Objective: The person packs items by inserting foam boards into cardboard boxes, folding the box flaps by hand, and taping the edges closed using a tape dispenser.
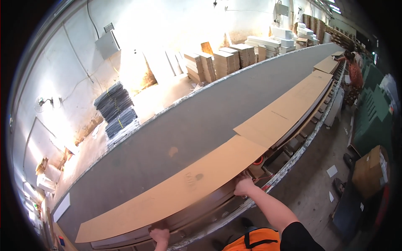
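A long brown cardboard sheet lies over a darker, low stack or pack along the near side of a grey work surface. At the near edge of this pack, toward its left end, my left hand is closed with the fingers curled. Farther right along the same edge my right hand is closed too, its forearm reaching in from the lower right. The fingertips of both hands are hidden, so what exactly they grip does not show. A second long cardboard sheet overlaps the first one's far end.
The long grey surface has a pale, worn rim. Near my right hand, a red round item lies under the sheets' edge. Stacked cartons and dark bundles stand by the wall. Another person stands at the far end; a cardboard box is at right.
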`<state>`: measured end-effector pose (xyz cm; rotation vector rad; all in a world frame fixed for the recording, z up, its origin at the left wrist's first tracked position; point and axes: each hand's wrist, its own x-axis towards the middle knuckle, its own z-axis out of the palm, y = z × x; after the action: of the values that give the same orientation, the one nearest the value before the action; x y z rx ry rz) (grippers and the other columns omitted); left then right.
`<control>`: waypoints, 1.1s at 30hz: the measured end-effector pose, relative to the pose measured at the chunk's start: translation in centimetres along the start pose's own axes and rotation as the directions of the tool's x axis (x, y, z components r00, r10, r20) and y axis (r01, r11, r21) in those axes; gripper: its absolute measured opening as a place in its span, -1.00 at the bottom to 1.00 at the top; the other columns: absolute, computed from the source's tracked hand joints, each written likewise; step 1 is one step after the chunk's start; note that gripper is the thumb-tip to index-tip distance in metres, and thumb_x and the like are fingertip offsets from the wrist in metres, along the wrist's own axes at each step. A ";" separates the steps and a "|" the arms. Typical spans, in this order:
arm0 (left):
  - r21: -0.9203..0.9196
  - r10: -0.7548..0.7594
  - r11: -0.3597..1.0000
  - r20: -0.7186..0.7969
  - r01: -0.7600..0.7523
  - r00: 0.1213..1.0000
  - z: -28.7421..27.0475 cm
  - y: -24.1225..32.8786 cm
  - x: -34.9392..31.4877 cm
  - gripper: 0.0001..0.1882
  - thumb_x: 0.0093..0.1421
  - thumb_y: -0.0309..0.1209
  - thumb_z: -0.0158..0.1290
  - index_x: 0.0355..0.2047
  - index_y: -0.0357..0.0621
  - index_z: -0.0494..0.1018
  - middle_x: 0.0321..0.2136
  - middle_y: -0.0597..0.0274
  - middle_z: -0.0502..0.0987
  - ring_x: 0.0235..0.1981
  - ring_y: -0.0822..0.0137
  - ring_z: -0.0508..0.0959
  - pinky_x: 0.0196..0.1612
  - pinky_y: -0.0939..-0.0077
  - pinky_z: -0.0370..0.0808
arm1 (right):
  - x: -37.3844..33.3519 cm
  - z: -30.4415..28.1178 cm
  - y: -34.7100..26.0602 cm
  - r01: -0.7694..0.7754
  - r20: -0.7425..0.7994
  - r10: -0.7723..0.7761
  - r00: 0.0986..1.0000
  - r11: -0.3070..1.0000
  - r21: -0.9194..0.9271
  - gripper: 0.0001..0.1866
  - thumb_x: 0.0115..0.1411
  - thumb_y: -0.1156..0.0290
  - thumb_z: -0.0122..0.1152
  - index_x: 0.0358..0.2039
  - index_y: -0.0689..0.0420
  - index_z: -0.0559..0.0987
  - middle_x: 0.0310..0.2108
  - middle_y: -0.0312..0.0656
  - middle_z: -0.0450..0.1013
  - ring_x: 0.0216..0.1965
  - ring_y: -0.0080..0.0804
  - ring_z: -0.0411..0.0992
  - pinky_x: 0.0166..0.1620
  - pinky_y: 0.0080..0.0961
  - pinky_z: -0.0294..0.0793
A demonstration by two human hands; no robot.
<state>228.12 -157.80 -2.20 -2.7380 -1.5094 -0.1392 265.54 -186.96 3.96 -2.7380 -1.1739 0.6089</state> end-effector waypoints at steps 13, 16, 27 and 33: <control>-0.208 0.039 0.975 -0.172 -0.075 0.984 -1.8 0.0 0.3 -0.62 0.11 -0.12 0.17 -0.25 -0.19 0.53 -0.34 -0.09 0.57 -0.32 -0.20 0.53 -0.19 0.00 0.48 | 0.9 4.6 -8.9 -0.182 -0.113 0.166 0.980 0.971 -0.153 -0.09 -0.02 0.22 0.17 0.35 0.25 0.15 0.37 0.24 0.00 0.41 0.31 -0.17 0.38 0.26 -0.30; -0.182 0.110 0.969 -0.280 -0.166 0.954 -2.0 0.7 0.6 -0.67 0.12 -0.14 0.14 -0.30 -0.18 0.53 -0.45 -0.03 0.56 -0.38 -0.16 0.55 -0.27 0.04 0.49 | 2.6 7.0 -7.8 -0.132 -0.220 0.095 0.971 0.978 -0.159 -0.08 -0.01 0.22 0.21 0.35 0.25 0.14 0.39 0.22 -0.04 0.42 0.26 -0.20 0.40 0.19 -0.28; -0.065 -0.118 0.990 0.091 0.124 0.989 -6.0 -0.7 -0.3 -0.58 0.11 -0.10 0.07 -0.41 -0.29 0.60 -0.44 -0.19 0.62 -0.38 -0.15 0.64 -0.24 0.05 0.58 | 0.5 0.7 -10.0 0.059 0.342 -0.062 0.938 0.998 0.019 -0.03 -0.07 0.08 0.20 0.25 0.50 0.19 0.32 0.41 -0.01 0.36 0.55 -0.21 0.33 0.32 -0.14; -0.050 0.126 0.992 0.249 -0.117 0.960 -5.1 -0.6 1.5 -0.51 0.11 -0.04 0.10 -0.25 -0.29 0.56 -0.30 -0.17 0.60 -0.22 -0.17 0.61 -0.11 0.04 0.54 | -2.3 6.5 -7.5 0.306 -0.470 -0.281 0.837 0.952 -0.024 -0.54 0.07 0.05 0.11 -0.43 0.27 0.63 -0.70 0.04 0.46 -0.59 0.07 0.50 -0.43 -0.11 0.54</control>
<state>228.05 -156.50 2.93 -2.9604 -1.3920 0.1936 256.47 -183.76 0.64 -2.3801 -1.3730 -0.0638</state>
